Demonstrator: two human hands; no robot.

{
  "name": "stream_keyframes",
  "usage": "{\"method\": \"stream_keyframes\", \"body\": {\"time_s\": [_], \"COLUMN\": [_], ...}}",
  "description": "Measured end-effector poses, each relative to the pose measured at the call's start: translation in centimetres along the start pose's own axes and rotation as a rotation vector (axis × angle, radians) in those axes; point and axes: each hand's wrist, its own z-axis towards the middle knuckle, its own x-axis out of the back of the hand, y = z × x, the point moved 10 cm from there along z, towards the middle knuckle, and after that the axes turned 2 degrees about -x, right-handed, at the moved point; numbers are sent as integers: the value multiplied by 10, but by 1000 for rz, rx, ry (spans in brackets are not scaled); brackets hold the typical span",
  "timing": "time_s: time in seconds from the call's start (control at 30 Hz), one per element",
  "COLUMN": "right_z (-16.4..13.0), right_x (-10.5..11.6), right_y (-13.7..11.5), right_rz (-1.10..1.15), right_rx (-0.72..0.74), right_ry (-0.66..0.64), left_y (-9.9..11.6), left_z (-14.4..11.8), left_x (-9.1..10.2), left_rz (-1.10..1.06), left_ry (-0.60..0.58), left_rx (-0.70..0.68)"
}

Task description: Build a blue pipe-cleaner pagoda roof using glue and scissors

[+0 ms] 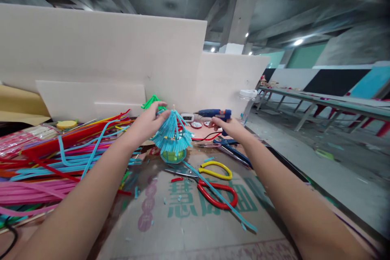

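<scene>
My left hand (154, 117) grips the upper left side of a small blue model (173, 136) with two tiers of fringed roof, made of pipe cleaners. A green base shows under its lower tier, and a thin stick pokes from the top. In my right hand (229, 126) is a blue hot glue gun (213, 113), its nozzle pointing left toward the model. A loose blue pipe cleaner (224, 201) runs from the model's foot across scissors (217, 195) with one red and one yellow handle. Behind my left hand stands a green fringed piece (154, 100).
Bundles of coloured pipe cleaners (36, 189) cover the left side. Pliers (234, 152) lie by my right forearm. A small white digital device (187, 117) and a clear jar (246, 103) stand farther back. White boards (100, 53) wall off the rear. Printed cardboard (189, 231) covers the worktop.
</scene>
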Motion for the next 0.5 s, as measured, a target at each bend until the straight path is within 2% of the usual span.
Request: {"method": "stream_keyframes", "body": {"time_s": [0.1, 0.2, 0.33, 0.5], "right_z": [6, 8, 11, 27], "right_x": [-13, -31, -56, -76], "right_y": [37, 55, 64, 64], "right_rz": [-6, -33, -86, -122], "right_rx": [-85, -119, -149, -156], "right_ry": [45, 98, 120, 64], "left_y": [4, 9, 14, 25], "left_z": [2, 3, 1, -2], "left_x": [13, 18, 17, 16], "left_rz": [0, 3, -97, -235], "left_ry": [97, 96, 51, 9], "left_rx": [-42, -59, -43, -61]}}
